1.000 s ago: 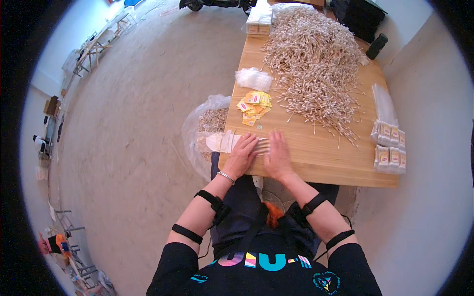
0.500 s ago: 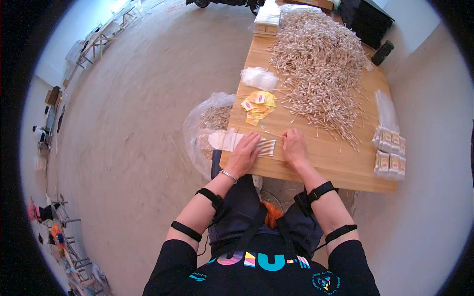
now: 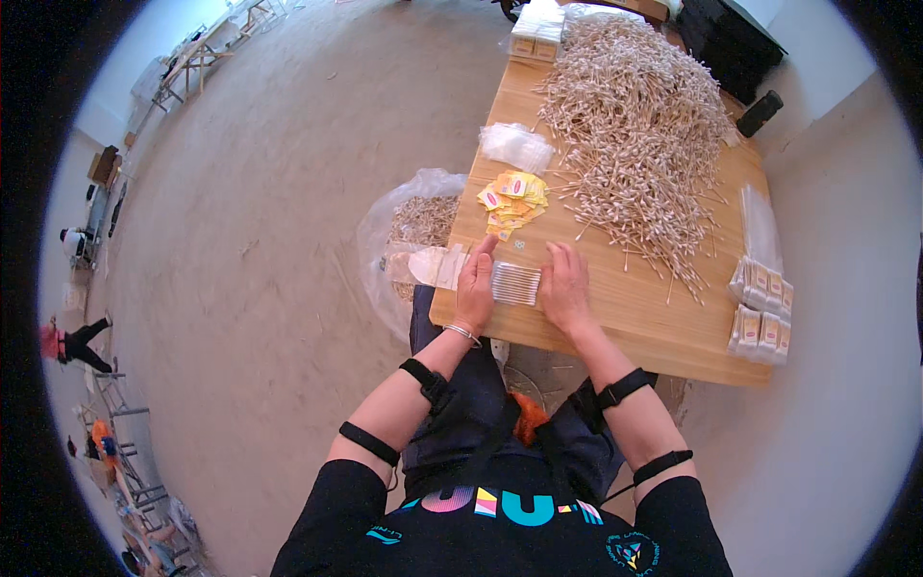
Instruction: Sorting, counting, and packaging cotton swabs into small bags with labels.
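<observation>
My left hand (image 3: 476, 290) and my right hand (image 3: 565, 288) rest on the near edge of a wooden table (image 3: 654, 322). Between them lies a small neat bundle of cotton swabs (image 3: 516, 284), lying flat with my left hand holding its left end and my right hand pressed against its right end. An open clear plastic sleeve (image 3: 433, 265) sticks out to the left of my left hand, over the table's edge. Whether the bundle sits partly inside the sleeve is hard to tell.
A big loose pile of cotton swabs (image 3: 635, 125) covers the far half of the table. Yellow labels (image 3: 514, 197) and folded clear bags (image 3: 516, 146) lie beyond my hands. Filled packets (image 3: 764, 313) sit at the right edge. A plastic bag of swabs (image 3: 413, 226) stands on the floor at the left.
A second ago both hands were close together on the sleeve. My right hand then moved out to the right and has come back against the bundle's right end.
</observation>
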{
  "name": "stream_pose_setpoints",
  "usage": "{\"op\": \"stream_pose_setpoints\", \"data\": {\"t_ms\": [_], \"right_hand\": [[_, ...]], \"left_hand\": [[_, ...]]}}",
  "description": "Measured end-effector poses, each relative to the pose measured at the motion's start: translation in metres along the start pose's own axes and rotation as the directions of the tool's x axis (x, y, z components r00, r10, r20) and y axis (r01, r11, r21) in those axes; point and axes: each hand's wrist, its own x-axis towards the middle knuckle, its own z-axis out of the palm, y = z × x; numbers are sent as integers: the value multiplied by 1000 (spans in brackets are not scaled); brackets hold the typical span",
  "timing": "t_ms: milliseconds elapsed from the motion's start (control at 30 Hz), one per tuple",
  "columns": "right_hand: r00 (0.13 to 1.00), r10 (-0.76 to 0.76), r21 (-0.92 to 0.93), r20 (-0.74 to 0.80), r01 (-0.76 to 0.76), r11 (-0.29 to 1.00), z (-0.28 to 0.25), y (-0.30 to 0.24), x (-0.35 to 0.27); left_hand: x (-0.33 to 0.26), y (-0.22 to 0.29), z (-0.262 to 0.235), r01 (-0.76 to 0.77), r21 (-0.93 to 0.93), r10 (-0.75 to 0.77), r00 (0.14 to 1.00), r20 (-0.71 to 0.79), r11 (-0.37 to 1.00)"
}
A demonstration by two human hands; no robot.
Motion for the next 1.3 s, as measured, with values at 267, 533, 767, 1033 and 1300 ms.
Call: {"op": "stream_pose_setpoints", "data": {"t_ms": [267, 533, 767, 1033, 1300], "right_hand": [[966, -34, -269, 256, 105, 957, 13, -42, -43], [977, -32, -257, 211, 88, 962, 23, -41, -44], [975, -76, -259, 210, 130, 957, 24, -45, -47], [981, 16, -243, 192, 32, 970, 30, -56, -41], [971, 77, -279, 224, -11, 960, 46, -72, -27]], "left_hand": [[-3, -6, -2, -30, 23, 30, 1000, 2, 999], [-3, -9, 0, -63, 64, 63, 998, -1, 996], [-2, -3, -1, -40, 49, 40, 999, 3, 998], [-1, 2, -7, 27, -2, -27, 996, 89, 1000], [8, 9, -15, 53, -32, -53, 999, -1, 998]]}}
